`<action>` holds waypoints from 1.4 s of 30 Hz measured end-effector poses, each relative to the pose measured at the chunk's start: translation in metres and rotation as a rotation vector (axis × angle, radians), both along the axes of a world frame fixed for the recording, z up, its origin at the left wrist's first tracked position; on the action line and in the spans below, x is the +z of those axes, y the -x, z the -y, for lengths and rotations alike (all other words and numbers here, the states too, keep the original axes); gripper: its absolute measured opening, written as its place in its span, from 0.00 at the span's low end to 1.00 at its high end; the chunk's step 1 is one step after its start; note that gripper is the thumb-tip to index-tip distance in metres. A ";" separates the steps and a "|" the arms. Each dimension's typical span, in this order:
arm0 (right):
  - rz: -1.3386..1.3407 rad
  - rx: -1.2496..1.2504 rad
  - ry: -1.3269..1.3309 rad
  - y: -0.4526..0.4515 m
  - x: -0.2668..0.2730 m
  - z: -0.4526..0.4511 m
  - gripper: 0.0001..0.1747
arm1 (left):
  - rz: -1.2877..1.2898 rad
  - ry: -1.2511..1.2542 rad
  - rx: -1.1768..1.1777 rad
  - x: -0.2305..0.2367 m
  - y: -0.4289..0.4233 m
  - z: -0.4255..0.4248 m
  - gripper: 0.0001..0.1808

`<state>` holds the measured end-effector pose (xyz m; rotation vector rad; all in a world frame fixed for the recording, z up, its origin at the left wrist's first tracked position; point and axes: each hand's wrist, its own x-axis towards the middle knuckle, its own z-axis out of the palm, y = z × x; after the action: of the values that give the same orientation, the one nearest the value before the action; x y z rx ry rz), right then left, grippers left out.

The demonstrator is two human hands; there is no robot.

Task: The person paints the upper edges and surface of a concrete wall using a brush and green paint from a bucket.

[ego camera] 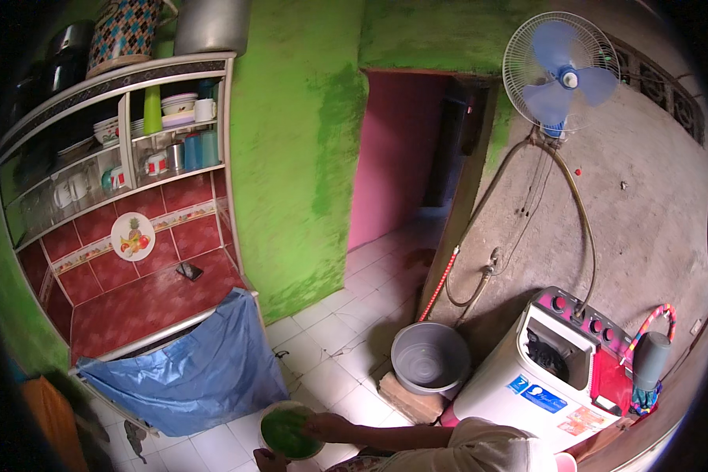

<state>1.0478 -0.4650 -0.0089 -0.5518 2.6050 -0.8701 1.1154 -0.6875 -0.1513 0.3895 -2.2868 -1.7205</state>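
At the lower middle of the head view is a round green container (pixel 289 428) with a pale rim, above the white tiled floor. My right hand (pixel 325 427) reaches over its right side, fingers at or just inside the opening; whether it pinches anything is too small to tell. My left hand (pixel 270 460) is at the container's lower left rim, partly cut off by the picture's bottom edge, and appears to grip that rim. What the container holds cannot be made out.
A blue cloth (pixel 212 366) hangs before a red tiled counter (pixel 153 295) with a dish shelf above. At the right stand a grey basin (pixel 429 357) on a block (pixel 410 401) and a washing machine (pixel 507 377) with its tub showing. A fan (pixel 560 71) is on the wall.
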 end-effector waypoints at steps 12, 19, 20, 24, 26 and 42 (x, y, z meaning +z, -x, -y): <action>-0.126 0.112 0.064 -0.004 0.020 0.040 0.11 | 0.181 -0.152 0.143 0.088 -0.032 0.014 0.19; -0.123 0.209 0.206 0.005 0.049 0.088 0.15 | 0.137 -0.114 0.338 0.112 -0.050 0.040 0.16; -0.119 0.218 0.218 0.008 0.052 0.095 0.16 | 0.173 -0.146 0.376 0.111 -0.050 0.045 0.16; -0.073 0.337 0.222 0.034 0.063 0.126 0.16 | 0.248 -0.098 0.510 0.108 -0.043 0.067 0.17; -0.039 0.388 0.266 0.051 0.056 0.142 0.17 | 0.294 -0.117 0.552 0.107 -0.038 0.079 0.19; 0.062 0.729 0.367 0.239 0.067 0.305 0.16 | 0.187 -0.215 0.977 0.155 0.095 0.162 0.17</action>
<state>0.8093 -0.7696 0.0577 -1.4212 1.9324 -1.0591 1.0208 -0.8499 0.0040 1.4582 -1.5212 -1.3940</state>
